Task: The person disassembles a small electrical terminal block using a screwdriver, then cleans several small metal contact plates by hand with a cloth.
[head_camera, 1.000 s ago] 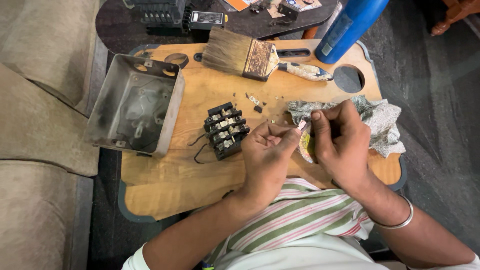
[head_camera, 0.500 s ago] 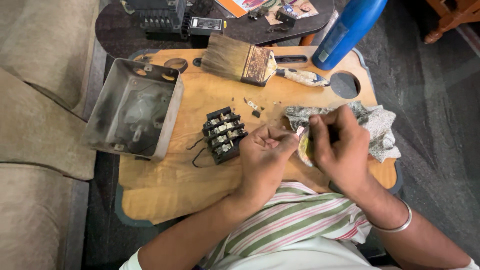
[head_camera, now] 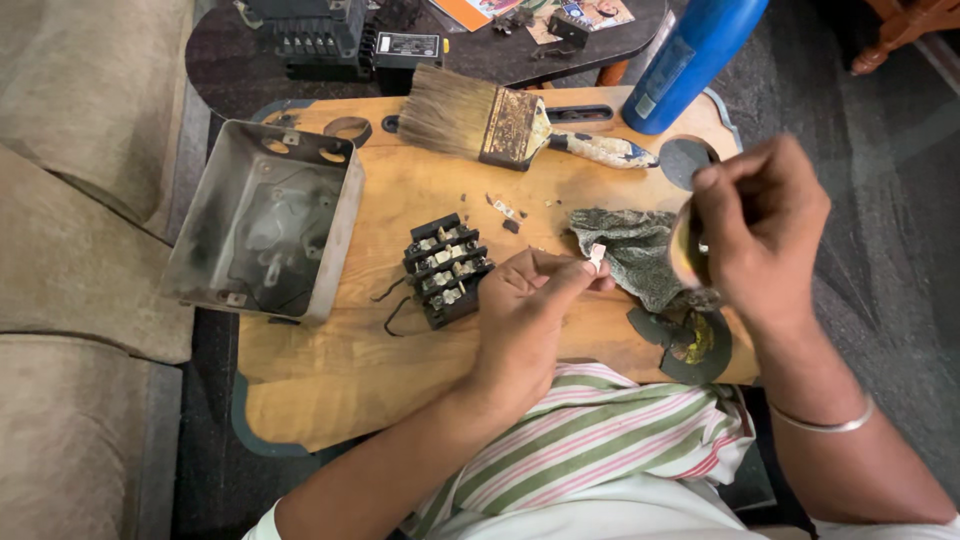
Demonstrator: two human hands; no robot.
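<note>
Your left hand has its grip pinched tight on a small pale part, thumb and fingertips closed on it just above the worktop. Take that hand as the centre of the clock for the rest.

Out at nine o'clock, well apart, an open grey metal box lies at the worktop's left edge, its inside smudged dark. At ten o'clock, near the hand, sits a black terminal block with metal contacts on top and thin dark wires curling from its left side. At twelve o'clock, a wide paint brush lies across the far side, bristles to the left, chipped handle to the right. A few small loose bits lie between the brush and the hand.

At two o'clock, just beside the pinched part, is a crumpled grey cloth. Further up at one o'clock stands a blue bottle.

At three o'clock your right hand is lifted off the worktop, its grip closed around a small roundish shiny object; what it is you cannot tell.
</note>
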